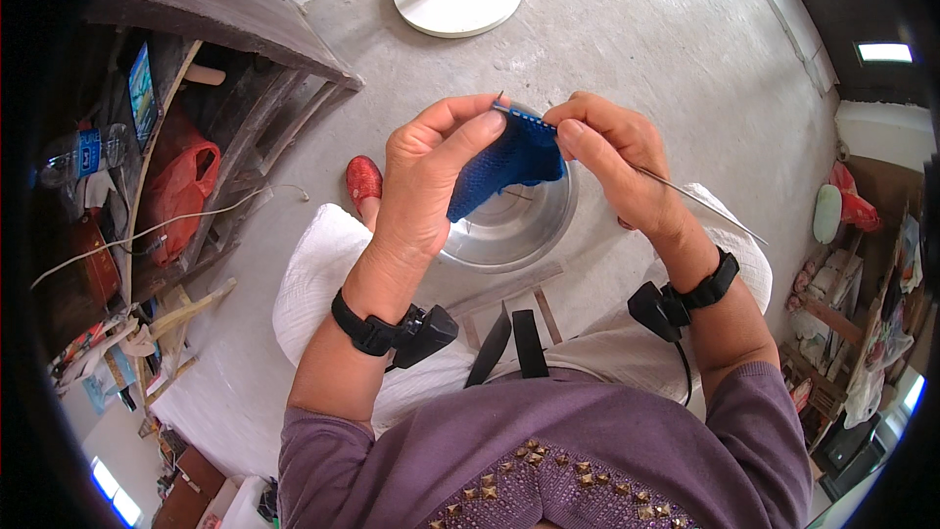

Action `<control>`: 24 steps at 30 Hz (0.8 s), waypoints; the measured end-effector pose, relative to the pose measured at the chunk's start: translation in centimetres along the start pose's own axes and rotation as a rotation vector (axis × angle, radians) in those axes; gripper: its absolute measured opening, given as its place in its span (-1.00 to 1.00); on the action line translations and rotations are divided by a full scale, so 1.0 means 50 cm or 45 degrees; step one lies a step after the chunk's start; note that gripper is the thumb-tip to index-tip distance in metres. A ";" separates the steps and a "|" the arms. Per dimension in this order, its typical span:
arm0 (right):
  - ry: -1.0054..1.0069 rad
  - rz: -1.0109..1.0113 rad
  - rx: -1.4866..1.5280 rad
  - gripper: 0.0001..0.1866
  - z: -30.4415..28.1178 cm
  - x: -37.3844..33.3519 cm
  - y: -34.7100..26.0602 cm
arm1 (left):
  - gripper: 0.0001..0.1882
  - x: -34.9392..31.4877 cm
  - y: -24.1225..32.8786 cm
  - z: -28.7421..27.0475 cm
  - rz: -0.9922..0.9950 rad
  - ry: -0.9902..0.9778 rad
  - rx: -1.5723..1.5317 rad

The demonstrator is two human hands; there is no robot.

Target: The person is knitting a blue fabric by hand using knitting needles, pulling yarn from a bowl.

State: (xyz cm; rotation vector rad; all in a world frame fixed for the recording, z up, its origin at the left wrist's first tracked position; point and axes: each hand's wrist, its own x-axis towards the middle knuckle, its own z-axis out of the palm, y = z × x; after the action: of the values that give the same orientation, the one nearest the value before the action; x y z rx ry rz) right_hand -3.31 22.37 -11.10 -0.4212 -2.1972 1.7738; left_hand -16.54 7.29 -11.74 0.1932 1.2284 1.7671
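A piece of blue knitting (511, 159) hangs between my two hands, with a row of pale stitches along its top edge on a needle. My left hand (431, 157) pinches the left end of that edge, and a needle tip pokes up by the fingertips. Closed at the right end, my right hand (617, 152) grips a long thin knitting needle (710, 206), which runs back past the wrist to the right. Under the knitting stands a shiny metal basin (509, 250), partly hidden by the cloth and my left hand.
A dark wooden cabinet (235, 15) on the left holds a red plastic bag (181, 186) and a plastic bottle (83, 152). Ahead on the concrete floor stands a round white base (458, 0) with a post. Cluttered shelves (852, 323) line the right side.
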 end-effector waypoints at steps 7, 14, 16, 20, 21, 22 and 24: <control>0.013 0.013 -0.098 -0.79 0.004 0.001 -0.004 | -0.76 0.000 -0.006 -0.001 0.042 0.065 0.044; 0.182 -0.261 -0.536 -0.91 0.033 -0.001 0.002 | -0.79 0.002 -0.021 0.006 0.038 0.123 0.070; 0.190 -0.273 -0.585 -0.87 0.035 0.001 0.005 | -0.79 0.002 -0.024 0.008 0.032 0.103 0.075; 0.161 -0.227 -0.621 -0.64 0.024 0.008 -0.006 | -0.79 -0.002 -0.016 0.013 0.028 0.070 0.102; 0.164 -0.225 -0.623 -0.64 0.021 0.009 -0.003 | -0.78 -0.003 -0.015 0.015 0.014 0.058 0.112; 0.131 -0.217 -0.571 -0.55 0.019 0.010 0.004 | -0.78 -0.002 -0.017 0.014 0.012 0.054 0.111; 0.099 -0.208 -0.520 -0.46 0.016 0.012 0.009 | -0.77 -0.001 -0.024 0.012 -0.012 -0.052 0.225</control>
State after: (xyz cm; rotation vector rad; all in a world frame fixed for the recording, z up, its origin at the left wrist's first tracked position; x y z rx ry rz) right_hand -4.17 21.98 -11.66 -0.3752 -2.4566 1.2047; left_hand -15.44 7.69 -12.37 0.3239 1.3541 1.6383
